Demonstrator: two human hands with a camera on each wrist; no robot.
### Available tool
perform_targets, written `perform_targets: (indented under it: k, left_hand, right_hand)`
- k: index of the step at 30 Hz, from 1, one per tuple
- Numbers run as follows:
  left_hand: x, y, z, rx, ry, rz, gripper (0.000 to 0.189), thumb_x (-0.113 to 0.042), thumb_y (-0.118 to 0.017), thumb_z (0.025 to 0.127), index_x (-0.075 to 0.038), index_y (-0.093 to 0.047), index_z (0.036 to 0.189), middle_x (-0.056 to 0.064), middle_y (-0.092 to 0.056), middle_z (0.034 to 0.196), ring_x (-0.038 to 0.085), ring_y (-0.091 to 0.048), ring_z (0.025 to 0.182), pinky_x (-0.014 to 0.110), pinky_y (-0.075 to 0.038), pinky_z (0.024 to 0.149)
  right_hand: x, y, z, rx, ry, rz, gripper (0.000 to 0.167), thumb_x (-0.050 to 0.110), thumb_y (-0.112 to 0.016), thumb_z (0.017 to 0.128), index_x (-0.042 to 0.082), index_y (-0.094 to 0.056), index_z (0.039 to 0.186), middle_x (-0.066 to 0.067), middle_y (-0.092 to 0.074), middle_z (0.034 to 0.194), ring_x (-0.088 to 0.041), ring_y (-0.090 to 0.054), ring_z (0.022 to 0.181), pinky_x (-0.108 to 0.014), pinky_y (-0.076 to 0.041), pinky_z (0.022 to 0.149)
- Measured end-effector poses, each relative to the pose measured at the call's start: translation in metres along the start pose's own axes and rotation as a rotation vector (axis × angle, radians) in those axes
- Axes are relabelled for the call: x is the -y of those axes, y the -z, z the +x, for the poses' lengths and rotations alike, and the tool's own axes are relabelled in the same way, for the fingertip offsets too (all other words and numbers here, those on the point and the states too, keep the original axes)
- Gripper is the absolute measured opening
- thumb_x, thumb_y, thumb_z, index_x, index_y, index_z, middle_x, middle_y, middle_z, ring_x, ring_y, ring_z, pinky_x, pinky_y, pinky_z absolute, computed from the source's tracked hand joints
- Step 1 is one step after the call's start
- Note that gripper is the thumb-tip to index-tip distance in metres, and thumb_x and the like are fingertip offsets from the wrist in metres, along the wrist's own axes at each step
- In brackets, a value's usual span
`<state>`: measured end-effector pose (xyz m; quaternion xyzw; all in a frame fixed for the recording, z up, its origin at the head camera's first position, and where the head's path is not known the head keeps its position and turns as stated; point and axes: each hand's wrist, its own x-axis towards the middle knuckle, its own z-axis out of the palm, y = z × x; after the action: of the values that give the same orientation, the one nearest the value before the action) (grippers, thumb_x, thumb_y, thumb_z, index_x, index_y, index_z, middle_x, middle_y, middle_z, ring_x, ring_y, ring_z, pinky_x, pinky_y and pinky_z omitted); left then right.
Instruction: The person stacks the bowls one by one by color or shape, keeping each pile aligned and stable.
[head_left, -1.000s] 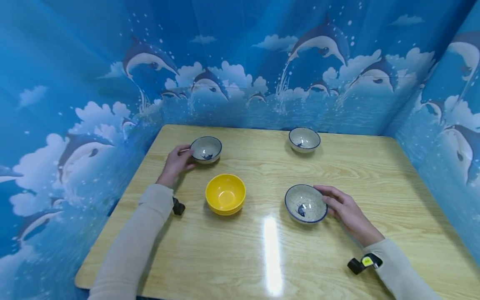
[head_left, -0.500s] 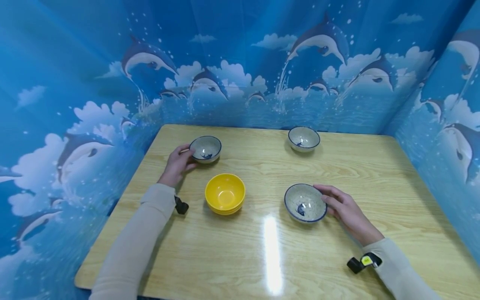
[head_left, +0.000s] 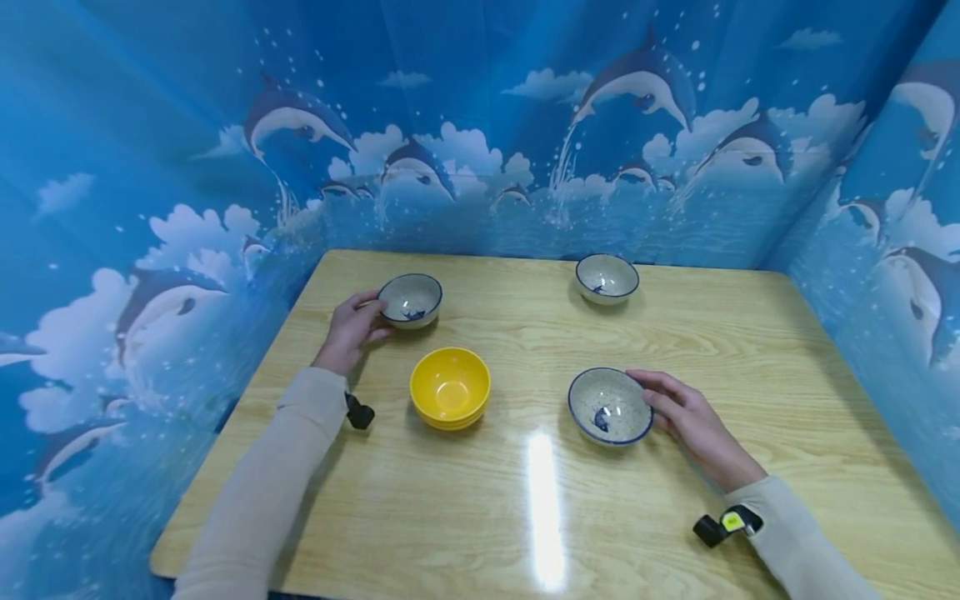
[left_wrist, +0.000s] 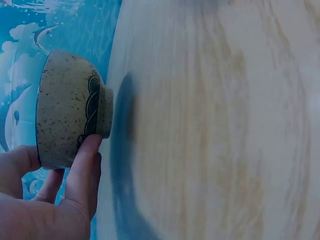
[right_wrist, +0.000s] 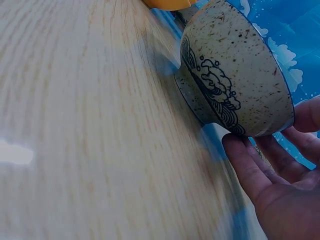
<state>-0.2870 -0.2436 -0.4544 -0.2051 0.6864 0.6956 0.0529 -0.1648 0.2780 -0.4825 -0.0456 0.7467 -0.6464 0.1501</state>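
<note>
At the back left, my left hand (head_left: 351,335) grips a speckled grey ceramic bowl (head_left: 410,302) with a blue rim, thumb at the rim and fingers against its underside. The left wrist view shows this bowl's (left_wrist: 67,107) dark wave pattern and its foot close over the wood. On the front right, my right hand (head_left: 690,423) holds a matching bowl (head_left: 609,407) by its right side. Fingertips reach under this bowl (right_wrist: 235,75) near its foot in the right wrist view, with the thumb at the rim. Both bowls face upward, each with a blue fish-like picture inside.
A stack of yellow bowls (head_left: 450,389) stands between the two hands, left of the middle. Another grey bowl (head_left: 607,279) sits near the table's back edge. A curtain (head_left: 480,125) printed with dolphins rises behind the wooden table (head_left: 420,517) and along its sides.
</note>
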Motion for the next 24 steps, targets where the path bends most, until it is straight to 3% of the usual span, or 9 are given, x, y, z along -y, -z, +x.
perform_targets:
  k: [9, 17, 24]
  left_hand:
    - [-0.018, -0.003, -0.009, 0.074, -0.008, 0.008, 0.054, -0.022, -0.06, 0.112, -0.015, -0.047, 0.165, 0.017, -0.05, 0.165, 0.029, -0.065, 0.135, 0.035, -0.062, 0.106]
    - [-0.03, -0.014, -0.015, 0.117, -0.034, 0.06, 0.054, -0.024, -0.065, 0.11, -0.016, -0.051, 0.162, 0.015, -0.052, 0.16, 0.027, -0.065, 0.13, 0.04, -0.061, 0.109]
    - [-0.041, -0.028, -0.026, 0.137, -0.037, 0.139, 0.052, -0.026, -0.067, 0.109, -0.017, -0.055, 0.159, 0.014, -0.055, 0.158, 0.031, -0.062, 0.134, 0.038, -0.064, 0.103]
  right_hand:
    - [0.001, 0.0, -0.002, -0.012, -0.023, -0.01, 0.055, 0.032, -0.051, 0.118, 0.002, -0.043, 0.164, -0.002, -0.051, 0.159, 0.006, -0.061, 0.127, -0.019, -0.058, 0.103]
    - [0.002, 0.0, -0.001, -0.011, -0.013, 0.004, 0.054, 0.03, -0.052, 0.117, 0.002, -0.045, 0.163, 0.014, -0.056, 0.148, 0.006, -0.061, 0.127, -0.017, -0.058, 0.102]
    - [-0.001, 0.0, 0.0, -0.01, -0.001, 0.002, 0.054, 0.031, -0.052, 0.117, 0.001, -0.045, 0.162, 0.017, -0.057, 0.145, 0.006, -0.062, 0.126, -0.018, -0.058, 0.102]
